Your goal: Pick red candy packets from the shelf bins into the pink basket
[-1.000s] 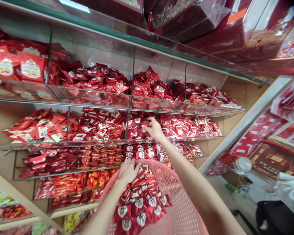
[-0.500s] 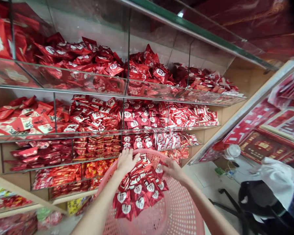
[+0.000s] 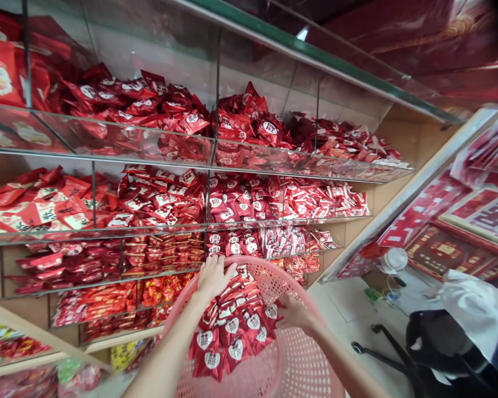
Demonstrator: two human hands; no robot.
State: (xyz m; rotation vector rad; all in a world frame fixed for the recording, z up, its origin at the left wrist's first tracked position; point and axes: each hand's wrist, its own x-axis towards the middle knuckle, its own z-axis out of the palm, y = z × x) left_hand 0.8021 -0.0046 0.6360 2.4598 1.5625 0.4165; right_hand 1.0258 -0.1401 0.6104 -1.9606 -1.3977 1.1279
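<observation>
A pink perforated plastic basket (image 3: 311, 359) stands tilted in front of me. Its rim is gripped at the far left by my left hand (image 3: 212, 278), with the thumb on the inner side. Small red candy packets (image 3: 234, 326) with white heart labels lie in a heap against the basket's far-left inner wall. My right hand (image 3: 294, 313) is inside the basket, at the right edge of the heap. Its slightly blurred fingers look apart and touch or nearly touch the outermost packets; I see nothing held in them.
Glass-fronted shelves (image 3: 149, 226) full of red packets rise beyond the basket. A slanting wooden bar (image 3: 45, 331) crosses the lower left. At right are a black chair (image 3: 444, 342) with a white cloth (image 3: 467, 304), and red boxes (image 3: 444, 251) against the side.
My right hand has moved down and slightly inward, from above the heap's right side to beside its packets. My left hand stays on the rim. The view has shifted slightly.
</observation>
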